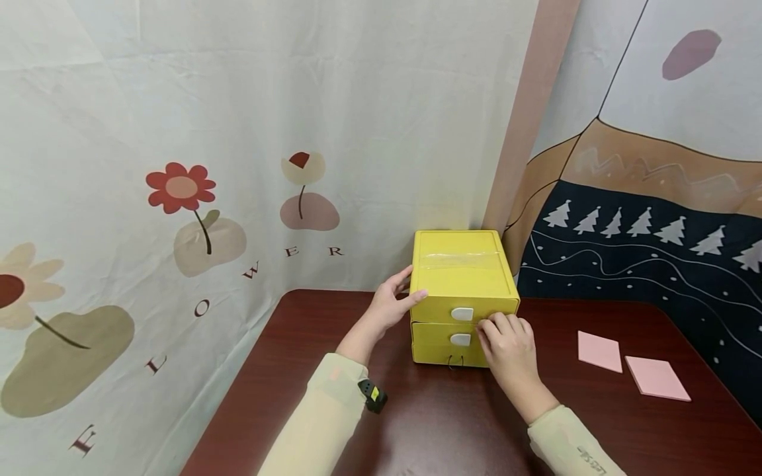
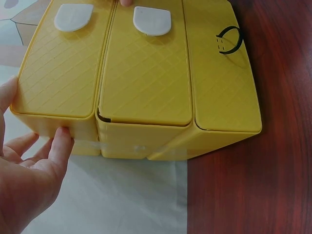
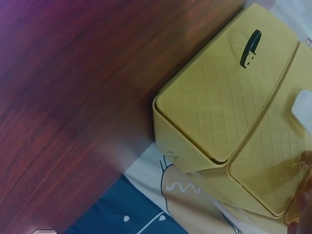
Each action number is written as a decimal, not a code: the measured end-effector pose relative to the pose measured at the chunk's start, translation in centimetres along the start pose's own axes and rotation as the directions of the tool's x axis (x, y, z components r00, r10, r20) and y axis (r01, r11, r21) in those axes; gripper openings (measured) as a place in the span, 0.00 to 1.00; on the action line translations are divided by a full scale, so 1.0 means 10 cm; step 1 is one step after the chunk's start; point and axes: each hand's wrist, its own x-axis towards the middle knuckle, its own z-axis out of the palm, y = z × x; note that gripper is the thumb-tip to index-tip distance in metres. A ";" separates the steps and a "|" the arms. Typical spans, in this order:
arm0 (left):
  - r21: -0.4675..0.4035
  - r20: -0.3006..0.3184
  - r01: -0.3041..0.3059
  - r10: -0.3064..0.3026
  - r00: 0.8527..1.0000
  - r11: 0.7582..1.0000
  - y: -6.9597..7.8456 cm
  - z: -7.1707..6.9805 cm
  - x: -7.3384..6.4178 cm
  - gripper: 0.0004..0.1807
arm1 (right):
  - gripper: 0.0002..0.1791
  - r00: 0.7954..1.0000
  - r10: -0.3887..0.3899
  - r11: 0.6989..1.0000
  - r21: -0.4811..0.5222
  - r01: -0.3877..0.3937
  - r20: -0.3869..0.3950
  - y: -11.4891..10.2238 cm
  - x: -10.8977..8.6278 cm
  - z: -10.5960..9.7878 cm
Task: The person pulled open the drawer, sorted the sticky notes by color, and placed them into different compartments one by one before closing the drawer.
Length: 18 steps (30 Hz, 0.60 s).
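A yellow storage box (image 1: 458,281) with three stacked drawers stands on the table. White tabs mark the top drawer (image 2: 61,73) and the middle drawer (image 2: 146,78); a black loop (image 2: 237,41) hangs from the bottom drawer (image 2: 224,92). My left hand (image 1: 389,304) steadies the box's upper left corner, its extended fingers against the side and its thumb at the front. On the right, my right hand (image 1: 508,344) has its fingers curled at the middle drawer's upper edge, along the seam under the top drawer. Its fingertips are mostly hidden in the head view.
Two pink square pads (image 1: 598,351) lie side by side on the dark red table (image 1: 440,430), right of the box. Behind the box hangs a printed curtain (image 1: 381,132) with flowers and letters. A black wrist device (image 1: 372,395) sits at my left sleeve.
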 end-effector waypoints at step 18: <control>0.002 0.035 0.003 -0.004 0.999 1.000 0.35 -0.02 -0.22 0.38 | 0.04 0.997 -0.013 1.000 0.003 0.013 0.081 -0.04 -0.07 -0.07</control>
